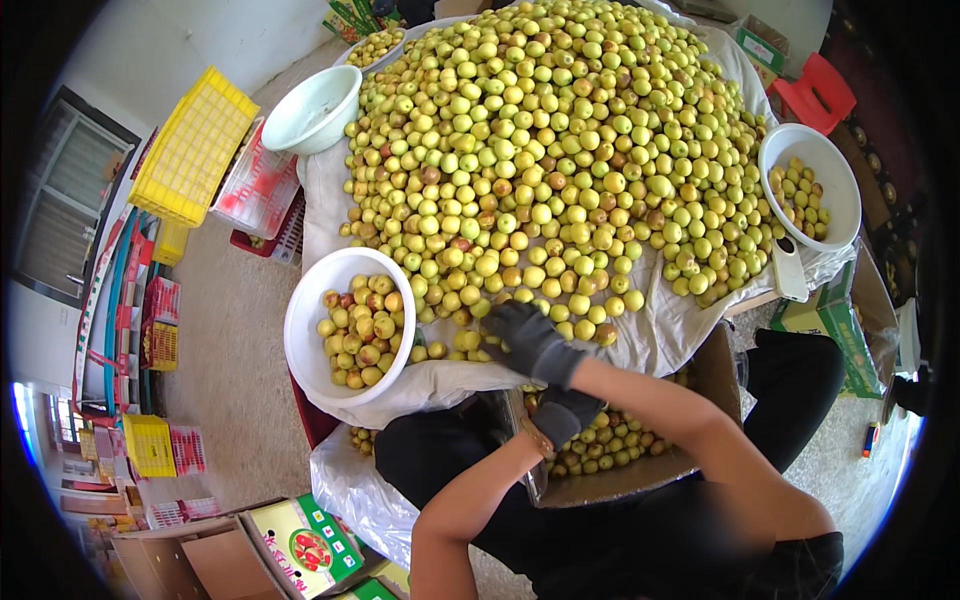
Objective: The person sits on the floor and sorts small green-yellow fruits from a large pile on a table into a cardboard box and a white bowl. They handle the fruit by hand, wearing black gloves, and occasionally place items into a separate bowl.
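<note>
A large heap of round yellow-green fruits [520, 150], jujube-like and some with reddish-brown patches, covers the cloth-draped table [660, 330] in front of me. My right hand [527, 342], in a dark grey glove, reaches across to the heap's near edge. Its fingers look apart and bent over a few fruits. Beneath the right wrist is my left hand [566, 412], gloved too, over the open cardboard box [715, 385] at my lap. Its fingers are largely hidden by the right forearm. Many more fruits [610, 445] lie inside that box.
Beside the heap at left stands a white basin [300, 335] of redder fruits; another white basin [845, 190] at right holds some. A pale basin [315, 110] sits far left. Yellow crates [195, 145], a red stool [815, 95] and printed cartons [300, 545] surround the table. A white phone-like object [789, 270] lies at right.
</note>
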Motion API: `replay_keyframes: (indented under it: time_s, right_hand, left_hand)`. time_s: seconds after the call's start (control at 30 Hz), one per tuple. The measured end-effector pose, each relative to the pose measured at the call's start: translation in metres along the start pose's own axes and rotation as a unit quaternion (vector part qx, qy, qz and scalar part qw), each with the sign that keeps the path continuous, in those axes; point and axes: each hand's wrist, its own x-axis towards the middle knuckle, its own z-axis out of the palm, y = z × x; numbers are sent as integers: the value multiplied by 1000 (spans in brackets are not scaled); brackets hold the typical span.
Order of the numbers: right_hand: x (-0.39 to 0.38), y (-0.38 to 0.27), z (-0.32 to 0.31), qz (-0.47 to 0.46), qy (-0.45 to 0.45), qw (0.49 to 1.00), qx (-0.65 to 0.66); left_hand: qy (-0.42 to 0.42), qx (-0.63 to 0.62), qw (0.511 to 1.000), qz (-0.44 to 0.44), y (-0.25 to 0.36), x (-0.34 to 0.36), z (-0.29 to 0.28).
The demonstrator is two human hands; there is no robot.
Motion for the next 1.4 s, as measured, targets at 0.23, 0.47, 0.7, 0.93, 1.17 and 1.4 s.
replay_keyframes:
  time_s: [0.23,0.47,0.7,0.93,1.17,1.4]
  right_hand:
    - [-1,129,-71,33,44,962,-266]
    - [-3,115,-71,108,134,946,-273]
    - [115,84,6,80,-163,950,-252]
    - [132,86,23,64,-370,863,-339]
    - [77,79,-80,284,-262,690,612]
    - [10,51,-104,376,-175,581,700]
  left_hand:
    - [-155,66,985,-27,26,22,-49]
    - [-139,89,985,-51,27,20,-42]
    - [-155,47,986,-46,15,21,-52]
    - [-130,6,990,-50,15,24,-59]
    - [74,-312,914,-249,17,46,-75]
    - [337,-229,885,-226,2,63,-113]
